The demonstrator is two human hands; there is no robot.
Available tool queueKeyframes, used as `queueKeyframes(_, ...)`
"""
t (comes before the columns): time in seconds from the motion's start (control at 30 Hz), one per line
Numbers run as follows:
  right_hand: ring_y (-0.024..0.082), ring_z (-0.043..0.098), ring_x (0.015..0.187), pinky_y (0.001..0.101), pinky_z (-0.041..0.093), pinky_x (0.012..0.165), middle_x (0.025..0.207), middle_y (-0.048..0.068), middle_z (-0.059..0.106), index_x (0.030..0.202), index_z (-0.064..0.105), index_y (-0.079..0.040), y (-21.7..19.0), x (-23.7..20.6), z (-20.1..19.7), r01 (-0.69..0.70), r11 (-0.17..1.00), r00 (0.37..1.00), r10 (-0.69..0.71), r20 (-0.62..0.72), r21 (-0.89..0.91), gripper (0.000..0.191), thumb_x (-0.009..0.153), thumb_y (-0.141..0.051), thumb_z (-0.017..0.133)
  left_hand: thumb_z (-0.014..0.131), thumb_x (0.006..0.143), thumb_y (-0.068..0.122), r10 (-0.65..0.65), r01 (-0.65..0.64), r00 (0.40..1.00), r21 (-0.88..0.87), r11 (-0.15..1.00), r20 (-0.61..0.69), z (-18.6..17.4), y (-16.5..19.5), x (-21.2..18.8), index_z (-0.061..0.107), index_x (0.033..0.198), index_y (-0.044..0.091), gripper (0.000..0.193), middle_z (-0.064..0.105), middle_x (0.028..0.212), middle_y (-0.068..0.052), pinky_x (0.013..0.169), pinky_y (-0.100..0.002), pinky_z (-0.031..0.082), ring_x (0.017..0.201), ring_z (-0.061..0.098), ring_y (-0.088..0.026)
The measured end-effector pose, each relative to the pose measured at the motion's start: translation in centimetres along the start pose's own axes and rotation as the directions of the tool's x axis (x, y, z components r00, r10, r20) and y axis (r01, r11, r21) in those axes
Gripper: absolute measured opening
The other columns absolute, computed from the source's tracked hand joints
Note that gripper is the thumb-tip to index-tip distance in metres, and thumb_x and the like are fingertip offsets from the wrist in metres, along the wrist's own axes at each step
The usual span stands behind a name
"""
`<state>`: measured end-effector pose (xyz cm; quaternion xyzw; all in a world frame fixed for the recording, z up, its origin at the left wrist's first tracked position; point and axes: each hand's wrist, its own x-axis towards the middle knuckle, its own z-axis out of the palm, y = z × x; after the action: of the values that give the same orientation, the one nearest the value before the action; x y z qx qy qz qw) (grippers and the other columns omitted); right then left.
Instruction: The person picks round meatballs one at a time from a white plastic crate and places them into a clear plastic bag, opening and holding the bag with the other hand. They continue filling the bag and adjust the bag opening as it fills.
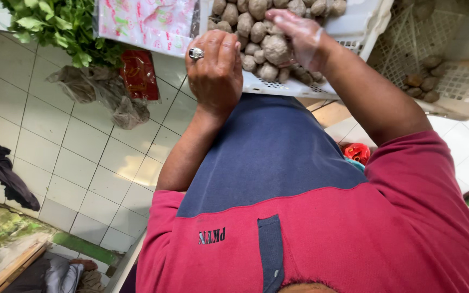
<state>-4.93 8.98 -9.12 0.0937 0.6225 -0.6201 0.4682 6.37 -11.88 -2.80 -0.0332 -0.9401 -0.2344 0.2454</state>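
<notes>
Two hands are busy: your left hand (215,70), curled with a ring on it, rests on the rim of the white crate (354,27), and your right hand (299,35) grips one round brown ball (276,49) from the pile inside.

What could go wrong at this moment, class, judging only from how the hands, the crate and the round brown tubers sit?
1. The white crate seems to overhang the tiled counter toward the person; leaning on it might tip it.
2. The right hand reaches into the heaped brown tubers; some could roll out.
3. The left hand rests on the crate's rim, where its ring could catch.
</notes>
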Motion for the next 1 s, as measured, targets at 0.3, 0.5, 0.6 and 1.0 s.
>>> queueKeyframes(0.3, 0.027, 0.063, 0.125, 0.0443, 0.059, 0.080, 0.140, 0.012, 0.056, 0.148, 0.048, -0.019, -0.1, -4.0, -5.3, 0.156, 0.958, 0.953, -0.211, 0.219, 0.242, 0.044, 0.105, -0.022, 0.059, 0.071, 0.100, 0.011, 0.003, -0.003, 1.000, -0.015, 1.000, 0.009, -1.4, -0.5, 0.5, 0.067, 0.113, 0.005, 0.015, 0.066, 0.115, -0.009, 0.110, -0.047, 0.044, 0.115, 0.064, -0.029)
queueKeyframes(0.5, 0.025, 0.067, 0.107, 0.0307, 0.057, 0.076, 0.127, 0.011, 0.062, 0.132, 0.058, -0.010, 3.6, -9.4, -15.6, 0.408, 0.691, 0.886, -0.458, -0.075, 0.597, 0.028, 0.109, -0.027, 0.062, 0.070, 0.101, 0.010, -0.001, 0.002, 0.999, -0.029, 1.000, 0.051, -0.3, 0.4, 1.7, 0.067, 0.114, 0.004, 0.015, 0.067, 0.116, -0.010, 0.109, -0.048, 0.043, 0.116, 0.064, -0.030)
queueKeyframes(0.6, 0.024, 0.065, 0.102, 0.0306, 0.054, 0.077, 0.119, 0.010, 0.061, 0.122, 0.059, -0.004, 6.1, -10.9, -23.4, 0.538, 0.574, 0.840, -0.421, -0.342, 0.617, 0.021, 0.116, -0.025, 0.063, 0.069, 0.102, 0.009, 0.001, 0.001, 0.998, -0.027, 1.000, 0.061, 0.7, 1.0, 2.5, 0.067, 0.114, 0.003, 0.014, 0.067, 0.116, -0.011, 0.108, -0.048, 0.044, 0.117, 0.064, -0.031)
queueKeyframes(1.0, 0.018, 0.066, 0.101, 0.0344, 0.064, 0.088, 0.120, 0.006, 0.064, 0.132, 0.061, -0.012, 9.4, -9.4, -36.9, 0.353, 0.852, 0.709, 0.026, -0.705, 0.386, 0.032, 0.111, -0.034, 0.054, 0.061, 0.108, 0.011, 0.002, -0.003, 0.998, 0.029, 1.000, 0.055, 2.8, 5.7, 4.1, 0.068, 0.111, 0.002, 0.012, 0.068, 0.114, -0.014, 0.101, -0.047, 0.047, 0.113, 0.064, -0.034)
